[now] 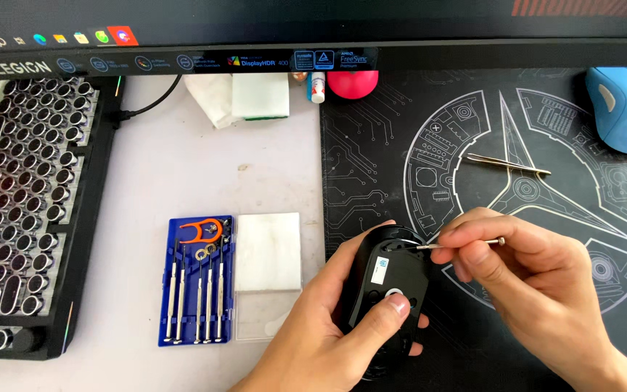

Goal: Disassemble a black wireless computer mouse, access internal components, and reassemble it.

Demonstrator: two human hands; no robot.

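White counter [183,174] carries a dark mat [371,160]; at its 6 o'clock your left hand [321,334] clamps the upturned black mouse [390,279]. Your right hand [524,268] pinches a small screwdriver [459,245]; tilt it and the tip could slip, gouging plastic.

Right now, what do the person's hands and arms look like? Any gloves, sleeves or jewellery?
Both are bare: the left hand and right hand wear no gloves, rings or watch. No sleeves show on the visible forearms. Fingernails are short and unpainted.

Both hands [429,305] bare — no gloves, sleeves, jewelry.
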